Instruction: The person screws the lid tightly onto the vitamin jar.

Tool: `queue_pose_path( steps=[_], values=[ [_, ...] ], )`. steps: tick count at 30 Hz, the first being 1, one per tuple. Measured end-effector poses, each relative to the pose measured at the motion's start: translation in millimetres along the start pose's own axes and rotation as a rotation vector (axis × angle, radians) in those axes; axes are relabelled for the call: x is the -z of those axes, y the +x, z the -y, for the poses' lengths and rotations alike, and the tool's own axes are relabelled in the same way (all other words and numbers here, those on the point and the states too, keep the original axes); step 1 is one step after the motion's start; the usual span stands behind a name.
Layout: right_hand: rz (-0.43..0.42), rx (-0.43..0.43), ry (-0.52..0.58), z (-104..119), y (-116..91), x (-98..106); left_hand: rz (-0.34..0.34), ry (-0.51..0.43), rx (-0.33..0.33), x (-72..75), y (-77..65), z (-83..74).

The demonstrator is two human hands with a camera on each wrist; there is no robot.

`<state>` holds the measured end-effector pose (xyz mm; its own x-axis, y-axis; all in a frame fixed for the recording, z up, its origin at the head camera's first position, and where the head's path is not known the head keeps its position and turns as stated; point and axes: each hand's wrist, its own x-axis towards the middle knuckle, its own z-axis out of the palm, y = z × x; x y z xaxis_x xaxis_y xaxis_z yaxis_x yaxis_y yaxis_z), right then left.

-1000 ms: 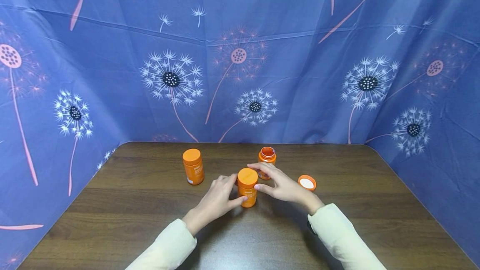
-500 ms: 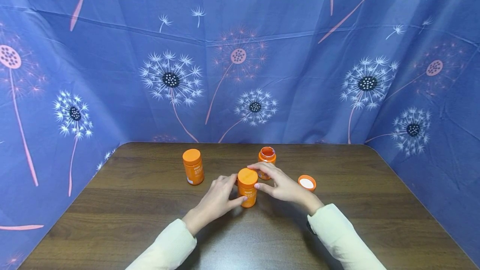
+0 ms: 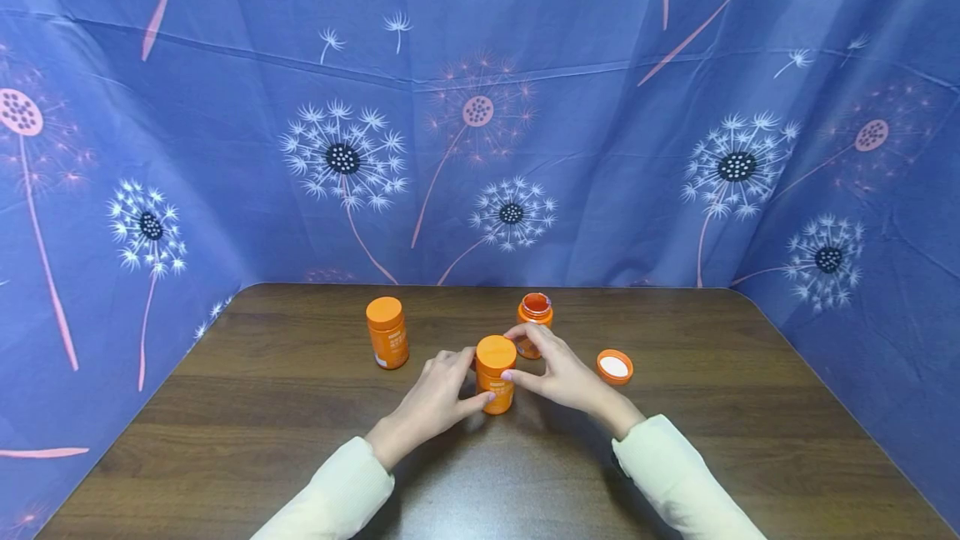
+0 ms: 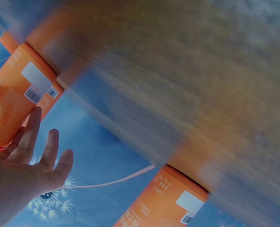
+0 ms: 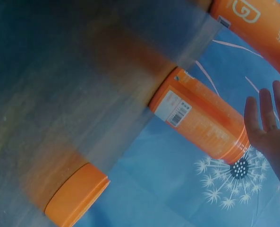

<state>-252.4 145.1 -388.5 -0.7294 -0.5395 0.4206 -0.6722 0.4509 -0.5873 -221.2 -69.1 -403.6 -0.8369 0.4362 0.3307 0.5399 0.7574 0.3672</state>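
An orange screw-cap jar stands upright on the table between the hands. The left hand grips its body from the left, thumb across the front and fingers round the far side. At the jar's orange lid, the right hand holds on with thumb at the lower front edge and forefinger at the far right edge. The left wrist view shows the jar close to the left hand. In the right wrist view the same jar is partly cut off, above the right hand.
A lidless orange jar stands just behind the right hand. Its loose-looking orange lid lies white side up at the right. A capped orange jar stands at the back left of the wooden table. Blue patterned cloth surrounds it.
The right thumb has shifted left across the front of the lid's edge, and the right forefinger has moved slightly right. The left hand and the jar keep their place.
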Motion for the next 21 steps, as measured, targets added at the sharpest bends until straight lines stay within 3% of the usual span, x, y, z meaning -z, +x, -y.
queue_pose_path(
  steps=[11,21],
  values=[
    [-0.059,-0.029,-0.011,3.6,-1.6,-6.1,-0.002,0.000,-0.002,-0.8,0.5,0.4],
    [0.010,-0.034,0.023,1.7,-0.1,-1.1,0.012,-0.002,0.008,-0.7,0.3,0.7]
  ],
)
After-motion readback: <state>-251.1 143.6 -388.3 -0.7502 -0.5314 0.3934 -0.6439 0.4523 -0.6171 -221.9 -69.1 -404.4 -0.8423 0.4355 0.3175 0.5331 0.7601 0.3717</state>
